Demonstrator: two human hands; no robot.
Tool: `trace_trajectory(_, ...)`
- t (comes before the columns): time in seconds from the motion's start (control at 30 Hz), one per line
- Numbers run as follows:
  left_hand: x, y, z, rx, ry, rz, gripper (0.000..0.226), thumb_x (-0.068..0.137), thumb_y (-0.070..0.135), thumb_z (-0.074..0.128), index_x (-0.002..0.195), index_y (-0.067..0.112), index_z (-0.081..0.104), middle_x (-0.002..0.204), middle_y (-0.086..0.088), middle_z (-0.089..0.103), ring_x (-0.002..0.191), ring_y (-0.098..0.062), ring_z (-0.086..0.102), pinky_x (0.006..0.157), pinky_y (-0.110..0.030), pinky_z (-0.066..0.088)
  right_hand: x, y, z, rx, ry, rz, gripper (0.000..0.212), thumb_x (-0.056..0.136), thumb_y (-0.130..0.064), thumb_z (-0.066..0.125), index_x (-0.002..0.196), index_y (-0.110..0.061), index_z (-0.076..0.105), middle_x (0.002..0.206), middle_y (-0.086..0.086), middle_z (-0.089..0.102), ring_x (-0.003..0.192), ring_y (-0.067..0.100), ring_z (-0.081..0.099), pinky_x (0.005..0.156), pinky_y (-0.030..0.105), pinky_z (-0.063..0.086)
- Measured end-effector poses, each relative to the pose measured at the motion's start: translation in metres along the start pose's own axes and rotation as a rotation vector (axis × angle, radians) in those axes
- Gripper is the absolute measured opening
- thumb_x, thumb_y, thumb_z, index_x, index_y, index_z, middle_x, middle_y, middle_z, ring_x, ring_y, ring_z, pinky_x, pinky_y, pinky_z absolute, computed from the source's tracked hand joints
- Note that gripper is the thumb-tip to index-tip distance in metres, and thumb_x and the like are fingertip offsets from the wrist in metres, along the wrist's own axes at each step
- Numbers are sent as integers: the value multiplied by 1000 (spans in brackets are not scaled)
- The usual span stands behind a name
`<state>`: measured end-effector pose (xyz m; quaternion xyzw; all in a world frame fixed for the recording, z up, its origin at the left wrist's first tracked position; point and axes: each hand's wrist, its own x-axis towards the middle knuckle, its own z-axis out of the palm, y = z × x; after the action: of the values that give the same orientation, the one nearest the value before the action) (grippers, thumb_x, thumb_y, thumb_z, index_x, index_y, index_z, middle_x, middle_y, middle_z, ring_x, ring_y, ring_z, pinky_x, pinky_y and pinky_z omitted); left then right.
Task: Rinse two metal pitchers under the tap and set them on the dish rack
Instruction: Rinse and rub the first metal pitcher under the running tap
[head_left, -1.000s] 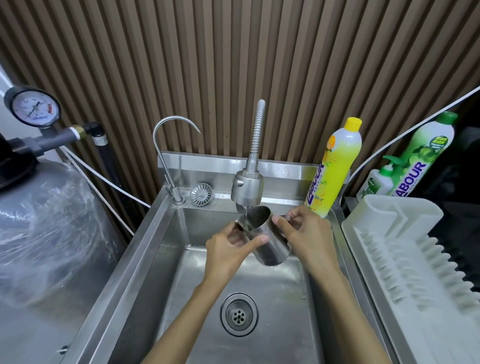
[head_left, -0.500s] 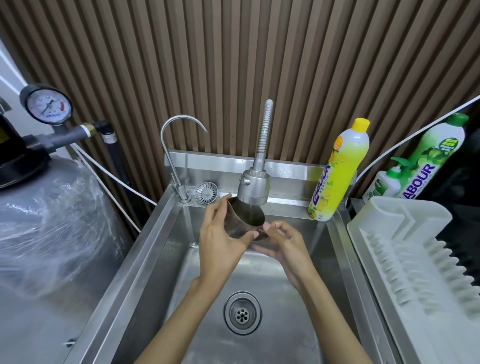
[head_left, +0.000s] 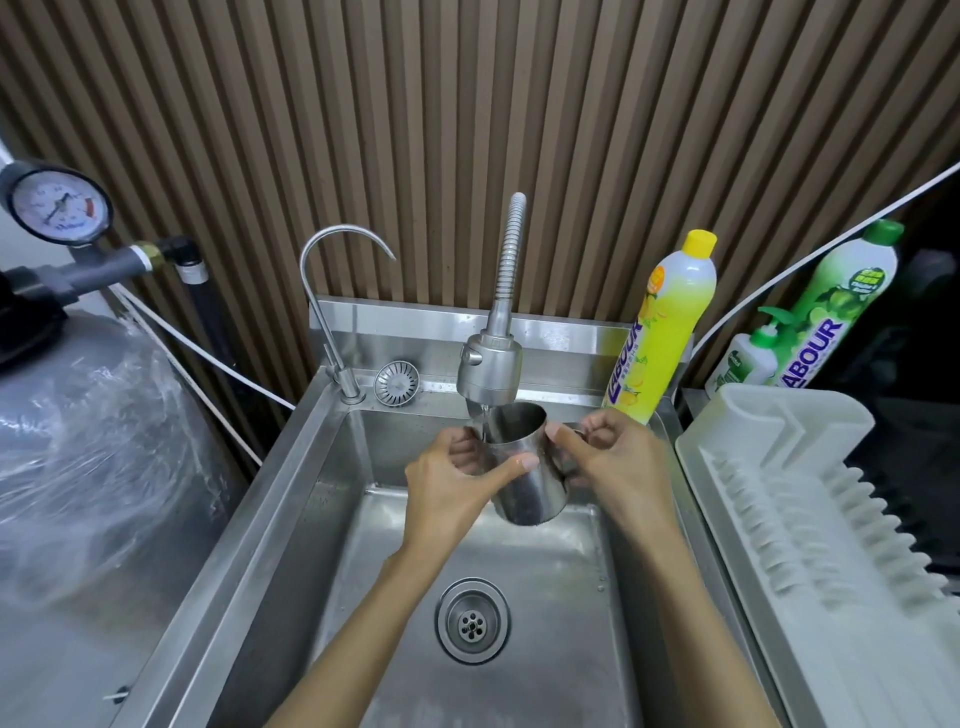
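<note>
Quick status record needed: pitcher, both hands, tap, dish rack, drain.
pitcher: metal pitcher, mouth up under the tap, above the sink basin
left hand: left hand wrapped round the body
right hand: right hand at the handle side
tap: spray tap, thin stream running
dish rack: white dish rack, no pitcher on it
drain: drain uncovered

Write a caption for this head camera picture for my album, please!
Two hands, left hand and right hand, hold a metal pitcher under the running tap.
</note>
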<state>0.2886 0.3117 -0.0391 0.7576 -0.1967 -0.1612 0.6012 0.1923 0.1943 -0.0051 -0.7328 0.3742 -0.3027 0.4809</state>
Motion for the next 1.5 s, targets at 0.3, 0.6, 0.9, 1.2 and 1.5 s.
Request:
trace_trajectory(0.3, 14, 8, -3, -100, 63, 155, 91, 59, 3, 84, 137, 21, 42, 115, 14, 59, 98, 18, 55, 91, -6, 38, 7, 5, 19, 391, -210, 0, 19, 82, -3, 66, 75, -8, 49, 98, 3, 71, 83, 1, 67, 78, 19, 51)
trace_trajectory(0.6, 2, 31, -27, 366, 130, 242, 71, 53, 40, 87, 112, 8, 63, 107, -4, 63, 101, -16, 56, 82, -14, 35, -17, 24, 37, 621, -364, 289, 13, 85, -13, 63, 79, -6, 54, 74, 10, 72, 70, 24, 72, 63, 33, 59)
trace_trajectory(0.9, 4, 12, -20, -4, -65, -81, 40, 52, 25, 90, 81, 21, 63, 81, 6, 71, 65, 10, 64, 66, -4, 50, -7, -1, 4, 145, -130, 139, 27, 75, -18, 76, 63, -14, 52, 63, 8, 64, 56, 22, 65, 57, 38, 58)
trace_trajectory(1.2, 4, 7, 3, -411, 19, 60, 73, 59, -17, 76, 117, 17, 46, 115, 5, 57, 110, -8, 56, 97, -13, 43, 0, -11, 2, 65, -168, -166, 24, 82, -8, 67, 71, -17, 48, 99, -4, 71, 84, 1, 66, 71, 8, 47)
trace_trajectory(1.5, -2, 25, -18, 215, 182, 400, 88, 55, 21, 89, 132, 5, 50, 112, 11, 48, 104, 2, 43, 81, 12, 21, -2, 24, 22, 729, -481, 206, 10, 89, -3, 53, 81, -7, 50, 86, 12, 71, 86, 25, 69, 86, 33, 55)
